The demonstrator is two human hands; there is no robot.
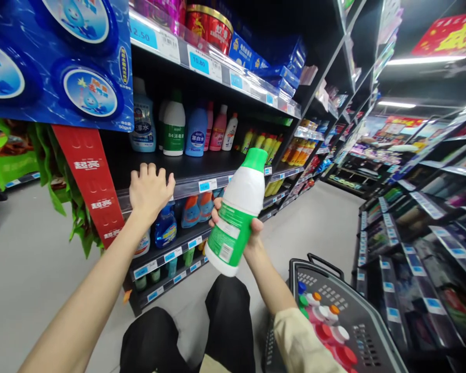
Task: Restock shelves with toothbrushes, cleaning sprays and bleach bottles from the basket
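My right hand (255,234) is wrapped round a white disinfectant bottle (238,207) with a green cap and a green label. The bottle is tilted, its cap leaning up to the right, and a barcode on the label faces me. My left hand (150,189) grips the front edge of the middle shelf (186,185), fingers bent over it. Behind that hand stand a white bottle with a green label (174,128), a blue bleach bottle (196,132) and a dark blue-labelled bottle (143,124).
A grey shopping basket (295,277) holding several capped bottles (326,316) is at my lower right. Blue packaging (81,67) hangs close at upper left, above a red strip (93,181). Another shelf row (423,259) lines the aisle's right side, with grey floor (310,217) between.
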